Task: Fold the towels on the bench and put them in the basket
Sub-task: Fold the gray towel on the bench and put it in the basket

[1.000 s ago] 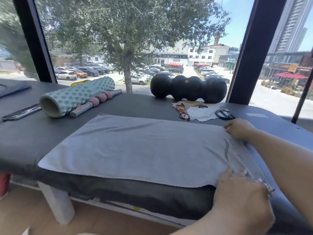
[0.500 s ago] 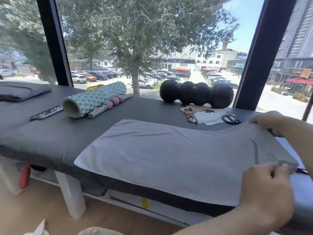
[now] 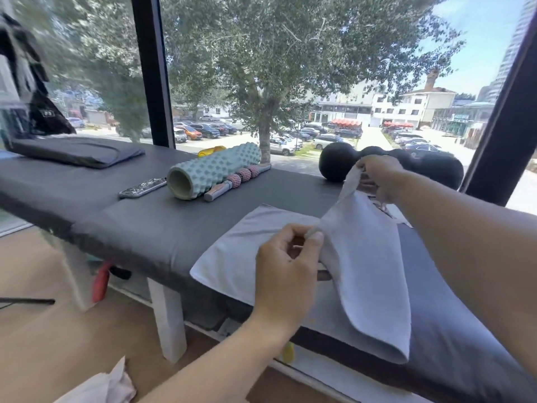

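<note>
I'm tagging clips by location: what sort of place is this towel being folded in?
Probably a gym recovery or massage room: a padded treatment bench by a big street-facing window, with a teal foam roller, a massage stick and a black peanut roller on it.

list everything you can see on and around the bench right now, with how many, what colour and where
towel: one, light grey, near edge of bench, right end lifted
bench: one, dark grey, along the window
foam roller: one, pale teal, far side
massage stick: one, pink beads, beside the roller
phone: one, left of the roller
peanut roller: one, black, by the window
folded cloth: one, dark, far left
left hand: pinches the towel's near corner
right hand: pinches its far corner
</note>
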A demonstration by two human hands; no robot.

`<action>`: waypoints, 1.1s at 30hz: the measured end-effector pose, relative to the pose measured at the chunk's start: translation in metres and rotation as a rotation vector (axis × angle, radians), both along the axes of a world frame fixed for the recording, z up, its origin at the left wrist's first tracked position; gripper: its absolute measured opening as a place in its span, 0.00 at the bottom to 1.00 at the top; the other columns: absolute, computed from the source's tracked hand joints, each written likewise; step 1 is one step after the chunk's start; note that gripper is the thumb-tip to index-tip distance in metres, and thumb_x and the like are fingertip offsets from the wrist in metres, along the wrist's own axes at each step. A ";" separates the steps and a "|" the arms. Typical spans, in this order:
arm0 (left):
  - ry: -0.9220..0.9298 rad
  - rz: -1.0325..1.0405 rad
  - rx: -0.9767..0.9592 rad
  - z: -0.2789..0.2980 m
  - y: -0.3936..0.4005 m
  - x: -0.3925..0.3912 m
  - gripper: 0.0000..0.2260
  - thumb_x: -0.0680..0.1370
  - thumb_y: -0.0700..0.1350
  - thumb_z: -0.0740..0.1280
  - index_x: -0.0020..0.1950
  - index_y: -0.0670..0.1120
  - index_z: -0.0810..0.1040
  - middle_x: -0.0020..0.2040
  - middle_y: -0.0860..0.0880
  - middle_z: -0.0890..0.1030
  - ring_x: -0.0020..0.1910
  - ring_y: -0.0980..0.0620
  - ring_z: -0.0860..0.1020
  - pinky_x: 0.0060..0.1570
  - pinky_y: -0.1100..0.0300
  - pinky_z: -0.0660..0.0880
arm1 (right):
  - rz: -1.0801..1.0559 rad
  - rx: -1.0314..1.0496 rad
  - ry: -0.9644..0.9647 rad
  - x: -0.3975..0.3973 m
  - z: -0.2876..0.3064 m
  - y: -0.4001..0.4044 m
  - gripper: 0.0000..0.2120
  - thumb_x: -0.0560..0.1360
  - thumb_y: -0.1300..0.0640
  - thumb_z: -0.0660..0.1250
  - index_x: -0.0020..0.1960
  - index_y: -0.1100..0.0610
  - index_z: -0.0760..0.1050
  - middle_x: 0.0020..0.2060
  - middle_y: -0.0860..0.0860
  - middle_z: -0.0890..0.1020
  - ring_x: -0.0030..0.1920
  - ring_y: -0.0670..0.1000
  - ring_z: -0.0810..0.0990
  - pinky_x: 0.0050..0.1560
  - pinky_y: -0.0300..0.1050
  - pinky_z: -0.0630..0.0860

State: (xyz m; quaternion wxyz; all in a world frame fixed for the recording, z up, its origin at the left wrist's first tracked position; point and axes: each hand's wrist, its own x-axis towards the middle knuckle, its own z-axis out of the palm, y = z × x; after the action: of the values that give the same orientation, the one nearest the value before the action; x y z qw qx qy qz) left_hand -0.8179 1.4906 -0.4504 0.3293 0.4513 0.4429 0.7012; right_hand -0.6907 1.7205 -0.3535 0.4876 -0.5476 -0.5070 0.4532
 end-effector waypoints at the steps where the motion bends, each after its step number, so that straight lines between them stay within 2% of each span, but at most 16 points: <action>1: -0.015 0.026 0.004 -0.003 -0.002 -0.015 0.07 0.81 0.40 0.67 0.45 0.42 0.82 0.41 0.42 0.83 0.44 0.43 0.84 0.39 0.47 0.84 | 0.013 0.002 0.032 -0.017 -0.002 0.002 0.03 0.79 0.65 0.62 0.49 0.62 0.73 0.36 0.56 0.77 0.33 0.52 0.78 0.24 0.40 0.79; 4: -0.097 0.099 -0.020 -0.014 -0.003 -0.050 0.08 0.81 0.42 0.67 0.44 0.39 0.79 0.38 0.44 0.82 0.39 0.45 0.83 0.36 0.50 0.83 | 0.034 -0.012 0.091 -0.066 -0.013 0.012 0.05 0.77 0.66 0.61 0.43 0.62 0.73 0.33 0.56 0.77 0.26 0.52 0.78 0.26 0.41 0.78; 6: -0.133 0.155 -0.054 -0.022 -0.004 -0.068 0.10 0.81 0.43 0.67 0.42 0.40 0.78 0.35 0.46 0.81 0.37 0.47 0.82 0.37 0.50 0.83 | 0.037 -0.017 0.093 -0.092 -0.022 0.020 0.04 0.75 0.67 0.61 0.44 0.61 0.74 0.32 0.56 0.75 0.22 0.52 0.77 0.28 0.43 0.76; 10: -0.153 0.245 -0.123 -0.039 -0.001 -0.097 0.11 0.80 0.44 0.68 0.40 0.40 0.77 0.32 0.51 0.80 0.37 0.50 0.81 0.41 0.51 0.83 | 0.025 0.012 0.046 -0.125 -0.037 0.033 0.06 0.75 0.65 0.63 0.48 0.66 0.77 0.32 0.59 0.81 0.23 0.54 0.81 0.28 0.45 0.80; 14: -0.162 0.260 -0.151 -0.043 0.000 -0.117 0.11 0.81 0.43 0.67 0.40 0.39 0.76 0.34 0.47 0.80 0.34 0.51 0.81 0.39 0.52 0.82 | 0.062 0.004 0.019 -0.147 -0.041 0.037 0.05 0.76 0.67 0.62 0.47 0.66 0.77 0.32 0.60 0.81 0.22 0.54 0.81 0.30 0.52 0.83; 16: -0.147 0.262 -0.173 -0.045 0.000 -0.123 0.11 0.80 0.44 0.67 0.39 0.41 0.76 0.33 0.46 0.81 0.33 0.49 0.82 0.36 0.51 0.80 | 0.075 -0.003 0.011 -0.157 -0.045 0.038 0.05 0.75 0.68 0.62 0.45 0.65 0.76 0.32 0.60 0.81 0.21 0.54 0.80 0.25 0.48 0.80; 20: -0.135 0.302 -0.234 -0.053 0.004 -0.134 0.13 0.81 0.43 0.67 0.38 0.41 0.73 0.30 0.46 0.79 0.30 0.47 0.81 0.29 0.58 0.75 | 0.097 -0.011 -0.051 -0.175 -0.057 0.044 0.04 0.74 0.67 0.63 0.46 0.66 0.77 0.36 0.62 0.83 0.25 0.56 0.82 0.27 0.45 0.80; 22: -0.115 0.332 -0.294 -0.061 0.006 -0.141 0.13 0.81 0.44 0.66 0.37 0.42 0.73 0.31 0.44 0.79 0.33 0.44 0.80 0.28 0.60 0.73 | 0.121 -0.047 -0.116 -0.182 -0.064 0.045 0.04 0.76 0.65 0.64 0.44 0.65 0.77 0.34 0.60 0.83 0.28 0.55 0.84 0.28 0.45 0.80; 25: -0.063 0.359 -0.392 -0.072 0.008 -0.151 0.13 0.80 0.46 0.64 0.38 0.42 0.72 0.34 0.42 0.82 0.42 0.35 0.81 0.31 0.54 0.73 | 0.186 -0.112 -0.205 -0.191 -0.080 0.048 0.06 0.78 0.61 0.64 0.44 0.63 0.77 0.32 0.57 0.83 0.27 0.52 0.83 0.25 0.42 0.79; 27: 0.015 0.365 -0.448 -0.077 0.007 -0.155 0.14 0.80 0.47 0.63 0.39 0.39 0.71 0.34 0.43 0.84 0.41 0.36 0.82 0.34 0.47 0.75 | 0.264 -0.158 -0.229 -0.194 -0.092 0.046 0.07 0.81 0.59 0.63 0.49 0.62 0.77 0.35 0.55 0.82 0.26 0.50 0.82 0.24 0.41 0.78; 29: 0.082 0.380 -0.481 -0.077 0.005 -0.160 0.14 0.80 0.47 0.63 0.39 0.41 0.72 0.32 0.45 0.83 0.39 0.40 0.83 0.37 0.42 0.77 | 0.304 -0.144 -0.239 -0.192 -0.105 0.045 0.07 0.82 0.60 0.63 0.55 0.62 0.77 0.39 0.54 0.82 0.30 0.50 0.81 0.26 0.39 0.79; 33: 0.110 0.386 -0.478 -0.077 0.005 -0.164 0.10 0.80 0.48 0.66 0.43 0.44 0.76 0.31 0.47 0.83 0.34 0.48 0.84 0.34 0.51 0.74 | 0.323 0.002 -0.278 -0.184 -0.120 0.058 0.09 0.78 0.63 0.68 0.58 0.59 0.80 0.46 0.56 0.85 0.33 0.49 0.83 0.28 0.40 0.80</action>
State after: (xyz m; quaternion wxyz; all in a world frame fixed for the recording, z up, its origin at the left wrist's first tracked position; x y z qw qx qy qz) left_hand -0.9821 1.4954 -0.5274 0.2622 0.3059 0.6900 0.6013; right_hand -0.8749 1.7782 -0.4738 0.3345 -0.5159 -0.6509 0.4452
